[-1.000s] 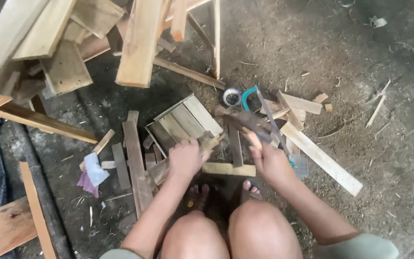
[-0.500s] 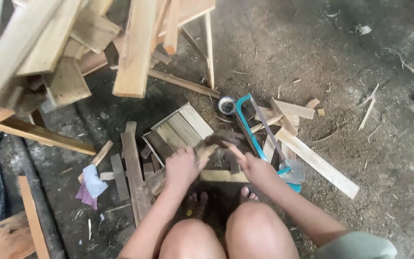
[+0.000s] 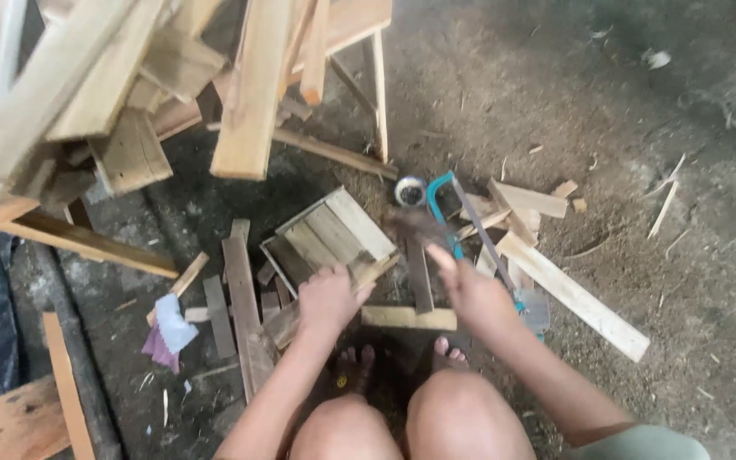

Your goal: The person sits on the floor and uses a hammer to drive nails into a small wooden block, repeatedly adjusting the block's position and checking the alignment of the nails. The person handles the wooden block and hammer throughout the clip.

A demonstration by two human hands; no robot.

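Squatting over wood scraps on the floor; both hands at a small slatted frame.

Left hand (image 3: pixel 327 298) closed on the frame (image 3: pixel 334 234), which lies just ahead, long axis running up-right. Right hand (image 3: pixel 470 290) gripping a blurred tool, unidentifiable, above a dark slat (image 3: pixel 419 274) pointing away; hacksaw (image 3: pixel 462 221) just right.

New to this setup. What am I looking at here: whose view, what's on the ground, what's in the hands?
One camera, worn on a person's head, looks down at their knees, bare feet and two bare hands. They squat on a dirt floor littered with wood offcuts, under a pile of planks. The left hand steadies a small slatted wooden frame. The right hand grips a motion-blurred tool, probably a hammer, over it. Beside them lie a blue-framed hacksaw, a tape roll and a long batten.
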